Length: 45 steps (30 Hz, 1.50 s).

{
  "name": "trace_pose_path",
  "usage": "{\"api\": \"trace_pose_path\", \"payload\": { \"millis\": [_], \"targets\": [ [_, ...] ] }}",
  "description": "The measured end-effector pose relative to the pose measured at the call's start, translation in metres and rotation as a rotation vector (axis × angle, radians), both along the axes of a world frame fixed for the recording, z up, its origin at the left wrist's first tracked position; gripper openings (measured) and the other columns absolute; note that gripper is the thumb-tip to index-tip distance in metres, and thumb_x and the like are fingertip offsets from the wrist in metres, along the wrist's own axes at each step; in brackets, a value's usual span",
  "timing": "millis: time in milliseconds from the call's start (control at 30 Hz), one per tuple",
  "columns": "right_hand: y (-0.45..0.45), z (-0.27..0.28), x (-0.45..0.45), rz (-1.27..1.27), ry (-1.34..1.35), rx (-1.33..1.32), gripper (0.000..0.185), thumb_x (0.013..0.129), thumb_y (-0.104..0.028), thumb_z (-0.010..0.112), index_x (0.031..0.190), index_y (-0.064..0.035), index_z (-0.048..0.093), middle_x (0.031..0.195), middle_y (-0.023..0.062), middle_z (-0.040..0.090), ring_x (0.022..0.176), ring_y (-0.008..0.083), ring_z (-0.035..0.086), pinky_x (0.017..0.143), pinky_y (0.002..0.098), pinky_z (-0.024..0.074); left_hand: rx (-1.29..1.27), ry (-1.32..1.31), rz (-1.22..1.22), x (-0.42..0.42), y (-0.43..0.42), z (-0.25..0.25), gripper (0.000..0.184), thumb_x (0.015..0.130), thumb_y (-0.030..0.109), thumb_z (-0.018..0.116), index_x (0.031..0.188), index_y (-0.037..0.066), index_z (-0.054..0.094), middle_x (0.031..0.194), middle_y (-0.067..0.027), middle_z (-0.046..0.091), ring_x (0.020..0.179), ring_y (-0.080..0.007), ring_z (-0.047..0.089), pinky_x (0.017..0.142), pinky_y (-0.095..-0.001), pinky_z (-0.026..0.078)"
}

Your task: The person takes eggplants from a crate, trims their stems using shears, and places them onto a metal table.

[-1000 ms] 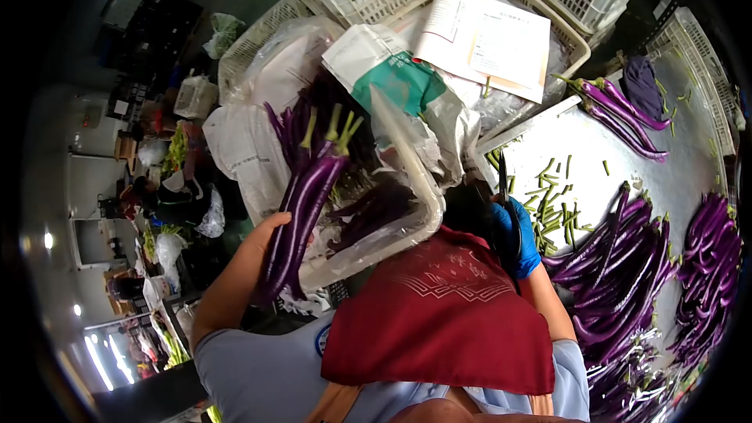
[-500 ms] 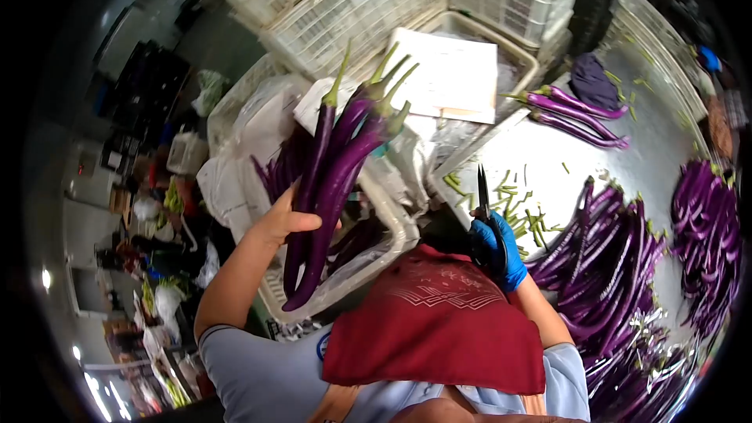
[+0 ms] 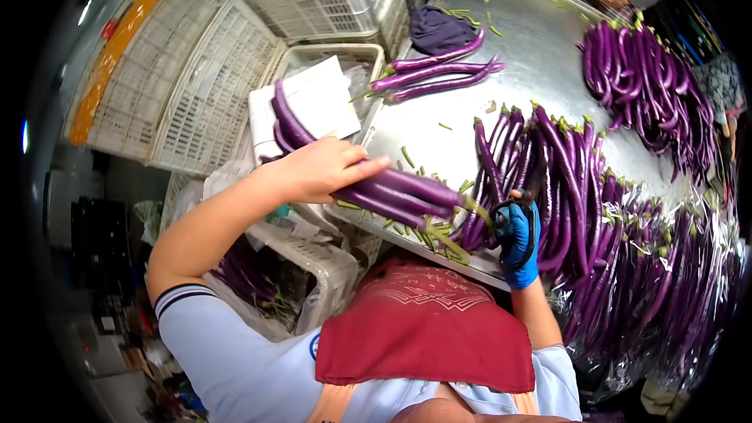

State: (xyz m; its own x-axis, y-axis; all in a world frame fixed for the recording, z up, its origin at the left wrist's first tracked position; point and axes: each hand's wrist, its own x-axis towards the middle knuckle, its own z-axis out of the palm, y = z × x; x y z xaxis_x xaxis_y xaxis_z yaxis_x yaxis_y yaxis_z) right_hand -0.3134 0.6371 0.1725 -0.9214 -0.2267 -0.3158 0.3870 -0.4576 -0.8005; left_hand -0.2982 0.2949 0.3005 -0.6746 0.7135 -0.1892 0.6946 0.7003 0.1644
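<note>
My bare left hand [image 3: 330,168] is closed around several long purple eggplants [image 3: 407,188], held slanting across the table's near edge with their green stems toward my right hand. My right hand [image 3: 517,239], in a blue glove, grips black-handled scissors [image 3: 534,223]. The stem ends reach up to the glove; the scissor blades are mostly hidden there, so I cannot tell whether they touch a stem. Cut green stem pieces [image 3: 403,229] lie on the table below the held eggplants. Just beyond the glove rests a large pile of eggplants [image 3: 576,180].
Three loose eggplants [image 3: 439,78] and a dark cloth [image 3: 442,30] lie farther back on the metal table [image 3: 540,70]. Another pile [image 3: 642,78] and plastic-wrapped eggplants [image 3: 666,266] are at right. White crates [image 3: 211,86] stand at left; a lined crate [image 3: 329,282] holds eggplants. Another person is at the far edge.
My left hand has carried the eggplants from above the crate rightward to the table, turning their stems toward the scissors. The view has swung right. Both hands keep their hold.
</note>
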Motion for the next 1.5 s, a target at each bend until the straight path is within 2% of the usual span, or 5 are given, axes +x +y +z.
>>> {"api": "trace_pose_path", "payload": {
  "millis": [233,500,700,867,1500],
  "targets": [
    [-0.053,-0.003,-0.046,0.532,0.012,-0.080,0.036,0.095,-0.026,0.046,0.121,-0.0013,0.044,0.106,0.0097,0.059,0.091,0.0155,0.058,0.079,0.0268,0.0476,-0.061,0.326,-0.697,-0.086,0.040,-0.019,0.058,0.075,0.011,0.050,0.132,0.018,0.038,0.092,-0.0036,0.050,0.075,-0.0170,0.049,0.069,-0.0291,0.043],
    [-0.077,-0.047,-0.030,0.565,-0.324,-0.742,0.059,0.090,-0.044,0.047,0.132,-0.0043,0.037,0.121,0.0199,0.050,0.103,0.0309,0.056,0.086,0.0408,0.0497,0.176,0.657,-0.264,-0.104,0.059,-0.082,0.057,0.077,0.004,0.051,0.131,0.018,0.039,0.120,-0.0124,0.046,0.114,-0.0302,0.045,0.098,-0.0441,0.034],
    [-0.081,-0.076,-0.046,0.323,-0.416,-0.383,0.037,0.092,-0.031,0.048,0.113,-0.0014,0.055,0.099,0.0116,0.063,0.084,0.0170,0.064,0.070,0.0270,0.0544,1.245,-1.171,1.244,-0.063,0.079,-0.171,0.065,0.077,0.002,0.041,0.139,0.005,0.021,0.088,-0.0073,0.062,0.083,-0.0184,0.060,0.084,-0.0381,0.045],
    [-0.086,-0.080,-0.039,0.242,-0.310,-0.261,0.037,0.089,-0.027,0.054,0.115,-0.0003,0.054,0.101,0.0126,0.063,0.086,0.0198,0.064,0.074,0.0295,0.0540,1.470,-1.570,1.194,-0.067,0.074,-0.192,0.065,0.087,0.048,0.053,0.134,0.010,0.031,0.122,-0.0116,0.048,0.110,-0.0202,0.049,0.091,-0.0403,0.042],
    [-0.100,-0.100,-0.013,-0.044,0.044,0.087,0.044,0.087,-0.001,0.049,0.128,-0.0064,0.034,0.107,0.0087,0.054,0.091,0.0147,0.056,0.078,0.0271,0.0481,1.900,-1.413,1.113,-0.047,0.079,-0.227,0.039,0.076,0.011,0.052,0.111,-0.005,0.046,0.097,-0.0161,0.060,0.089,-0.0259,0.061,0.080,-0.0379,0.052]
  ]
}}
